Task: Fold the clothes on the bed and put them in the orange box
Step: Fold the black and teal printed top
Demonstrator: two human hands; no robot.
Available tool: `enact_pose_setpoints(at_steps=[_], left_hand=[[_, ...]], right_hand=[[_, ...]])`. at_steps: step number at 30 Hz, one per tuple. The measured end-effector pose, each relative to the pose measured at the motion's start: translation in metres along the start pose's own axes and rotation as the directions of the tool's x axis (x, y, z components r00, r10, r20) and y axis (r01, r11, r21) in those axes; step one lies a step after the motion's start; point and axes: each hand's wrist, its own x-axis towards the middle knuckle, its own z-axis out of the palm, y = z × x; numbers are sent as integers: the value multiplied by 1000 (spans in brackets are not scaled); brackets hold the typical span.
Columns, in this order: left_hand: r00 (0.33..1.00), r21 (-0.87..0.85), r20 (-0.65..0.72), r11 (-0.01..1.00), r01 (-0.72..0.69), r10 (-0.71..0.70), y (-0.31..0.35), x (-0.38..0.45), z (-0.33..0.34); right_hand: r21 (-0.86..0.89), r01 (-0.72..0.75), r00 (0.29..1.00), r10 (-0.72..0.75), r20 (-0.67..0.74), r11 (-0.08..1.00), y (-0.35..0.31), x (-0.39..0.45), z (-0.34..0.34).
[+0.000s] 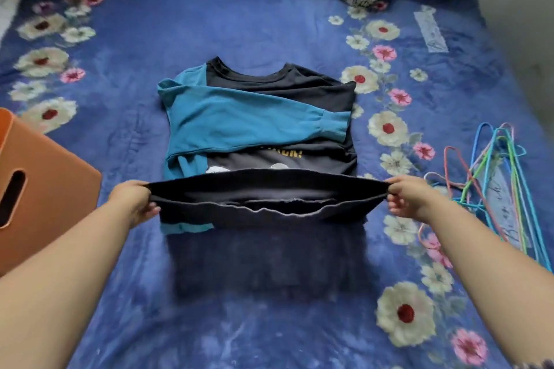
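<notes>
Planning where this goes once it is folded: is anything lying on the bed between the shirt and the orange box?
Nothing visible. Only bare blue floral bedspread lies between the shirt and the orange box on the left; the coloured hangers lie on the opposite side.

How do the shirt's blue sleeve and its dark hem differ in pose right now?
The blue sleeve lies flat, folded across the shirt's chest; the dark hem is lifted off the bed. Nothing touches the sleeve, while the left hand and right hand pinch the hem's corners. Both belong to one shirt.
</notes>
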Motion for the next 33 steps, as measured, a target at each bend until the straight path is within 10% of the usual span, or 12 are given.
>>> enact_pose_setpoints(at_steps=[4,10,16,21,33], left_hand=[[996,-218,75,973,71,-56,66,19,11],[998,-132,35,990,59,-54,135,73,14],[993,-312,41,943,116,-109,204,114,35],[999,-384,15,923,39,-36,257,144,58],[968,-349,-48,904,-248,248,263,213,118]], right_hand=[[76,10,989,1,-150,997,-53,22,10],[-760,149,957,-287,-51,632,-134,62,20],[-112,95,981,-112,-156,989,-211,110,30],[336,102,987,-53,-151,936,-250,146,59],[506,259,953,-134,-271,823,-275,232,92]])
